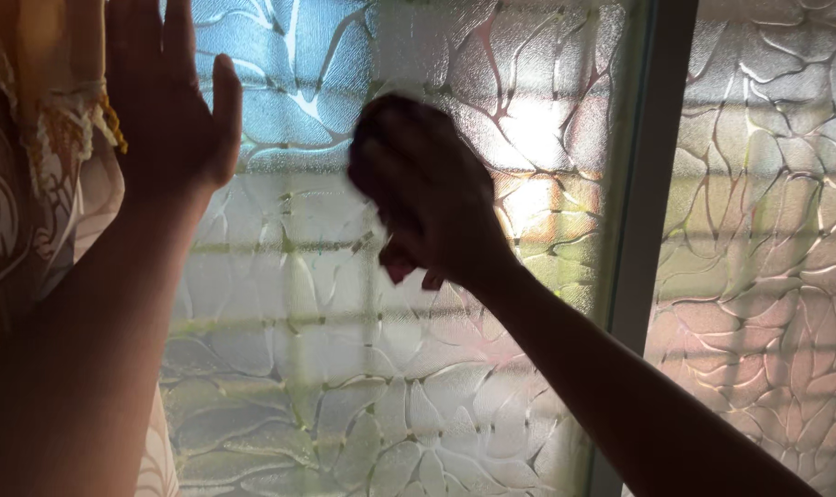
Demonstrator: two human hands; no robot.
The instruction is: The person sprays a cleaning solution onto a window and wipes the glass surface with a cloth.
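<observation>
Two dark forearms up close, reaching to a patterned glass window.

Nearest, at lower left, the left forearm, rising to the left hand (174, 115): spread wide, fingers straight, palm laid flat against the textured pane (317, 350), holding nothing. Just left of that hand, a pale curtain (31, 184) with a printed leaf motif and a fringed yellow edge, pushed aside at the far left. To the right, the right hand (427, 193), closed in a fist and pressed to the same pane near its upper middle; something pale bunched at its top edge, possibly a cloth, too backlit to tell. Pane embossed with a leaf-like relief, bright daylight behind. Right of the fist, an upright grey window frame (643, 184), then a second patterned pane (767, 230) at far right.
</observation>
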